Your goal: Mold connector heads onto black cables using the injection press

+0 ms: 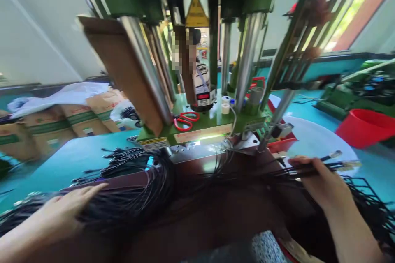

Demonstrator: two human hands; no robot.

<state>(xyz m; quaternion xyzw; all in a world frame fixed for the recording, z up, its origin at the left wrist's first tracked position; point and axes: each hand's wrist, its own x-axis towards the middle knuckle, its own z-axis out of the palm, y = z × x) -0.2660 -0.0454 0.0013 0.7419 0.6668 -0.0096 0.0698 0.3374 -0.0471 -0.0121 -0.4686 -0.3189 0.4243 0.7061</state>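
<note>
My right hand (324, 181) is closed around several thin black cables, at the right. Metal-coloured connector ends (345, 165) stick out beyond its fingers. From that hand the cables run left across the dark brown work surface in front of the green press. At the lower left lies a thick bundle of black cables (145, 197), curving up beside the press. My left hand (64, 209) rests at this bundle with a finger stretched out; it is blurred, and some of its fingers are hidden.
Red-handled scissors (186, 121) lie on the green press base (212, 125), between metal columns. A cardboard sheet (123, 70) leans at the left column. Cartons (46, 127) stand at the left. A red bucket (365, 127) and a black wire basket (367, 197) are at the right.
</note>
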